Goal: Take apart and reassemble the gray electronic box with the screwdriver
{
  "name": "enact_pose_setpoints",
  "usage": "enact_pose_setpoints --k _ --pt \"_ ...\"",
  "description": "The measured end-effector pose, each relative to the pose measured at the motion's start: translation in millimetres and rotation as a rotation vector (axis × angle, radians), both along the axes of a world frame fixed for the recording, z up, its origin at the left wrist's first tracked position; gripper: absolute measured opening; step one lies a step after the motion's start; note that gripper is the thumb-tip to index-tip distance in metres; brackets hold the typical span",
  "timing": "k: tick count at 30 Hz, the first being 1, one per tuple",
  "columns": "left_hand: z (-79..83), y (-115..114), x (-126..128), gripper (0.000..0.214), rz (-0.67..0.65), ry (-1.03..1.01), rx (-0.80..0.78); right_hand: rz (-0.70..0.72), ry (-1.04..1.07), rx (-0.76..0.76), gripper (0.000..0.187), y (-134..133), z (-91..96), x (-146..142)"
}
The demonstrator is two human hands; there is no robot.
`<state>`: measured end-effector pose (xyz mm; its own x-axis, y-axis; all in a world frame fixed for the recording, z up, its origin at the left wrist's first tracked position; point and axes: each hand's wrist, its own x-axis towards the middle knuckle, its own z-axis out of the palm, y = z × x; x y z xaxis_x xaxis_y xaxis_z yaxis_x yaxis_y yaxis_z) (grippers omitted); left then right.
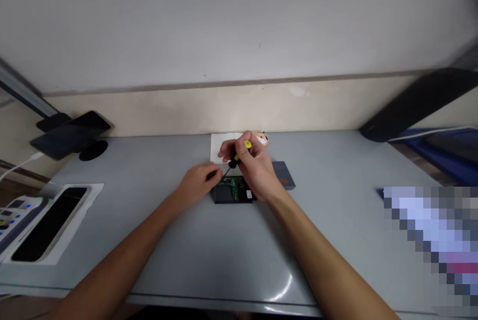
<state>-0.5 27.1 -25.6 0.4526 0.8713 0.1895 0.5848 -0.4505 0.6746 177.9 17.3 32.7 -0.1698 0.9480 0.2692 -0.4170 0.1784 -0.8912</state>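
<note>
A screwdriver (235,161) with a black and yellow handle is gripped in my right hand (257,163), its shaft slanting down to the left. The tip comes close to the upper left part of a black electronic device (224,193) with its green circuit board exposed. My left hand (197,184) is curled at that same corner, thumb and fingers bent around the device's edge and close to the screwdriver tip. My right hand covers part of the device's right side.
Behind the device lie a white paper (217,146) and an orange-and-white cartoon figure (262,138). A dark grey box (284,173) is to the right. At left are a phone on a stand (72,133) and a black-screened device (52,223). A black cylinder (407,106) leans at back right.
</note>
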Motion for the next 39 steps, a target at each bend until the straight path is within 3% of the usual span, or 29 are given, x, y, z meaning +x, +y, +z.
enact_pose_setpoints --k 10,19,26,35,39 --pt "1.7 -0.9 -2.3 0.033 -0.024 -0.021 -0.024 -0.081 -0.121 0.156 0.041 -1.0 -4.5 -7.8" --pt "6.7 -8.9 -5.6 0.032 -0.054 -0.003 0.032 -0.088 -0.140 0.165 0.042 -2.4 -3.2 -7.1" --pt "4.9 -10.8 -5.8 0.031 -0.056 0.003 0.065 -0.075 -0.051 0.065 0.048 -1.3 -4.8 -7.0" --pt "6.9 -12.2 -5.4 0.031 -0.048 0.025 0.083 -0.061 -0.047 0.022 0.034 -2.8 2.2 -2.3" --pt "7.1 -13.2 -5.4 0.028 -0.050 0.028 0.120 -0.084 -0.034 -0.006 0.040 -1.7 1.0 -1.7"
